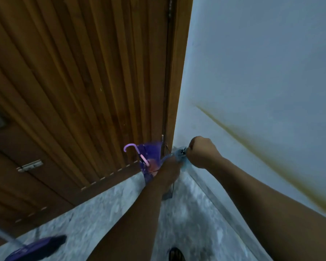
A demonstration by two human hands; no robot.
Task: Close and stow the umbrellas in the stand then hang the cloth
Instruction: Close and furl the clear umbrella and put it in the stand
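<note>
Forearms, two, bare, entering from the near edge and reaching to the far corner where the slatted wooden door [83, 81] meets the pale wall [262, 63].

Right hand [201, 152]: fist curled tight around the top end of a light-blue umbrella [177, 156], at a small dark fitting.

Left hand [167, 172]: blurred, lower on that folded canopy. Grip cannot be told.

Light-blue umbrella: folded; long axis slanting from the right fist down and left toward the stand. Which end leads is unclear.

Umbrella stand [167, 193]: thin dark wire frame on the mottled grey floor [111, 213], hard in the corner, mostly hidden by the left wrist.

Purple umbrella [149, 153]: already in the stand, roughly upright, its pink crook handle [129, 147] uppermost and curling left.

Purple item [36, 249]: lying on the near-left floor, well apart from the stand; identity uncertain.

Dark footwear [175, 255]: near edge.

Handling note, by judgement: gather the loose canopy snug with the lower hand, bring the shaft closer to vertical, and guide it down beside the purple one so the ribs clear the wire.
</note>
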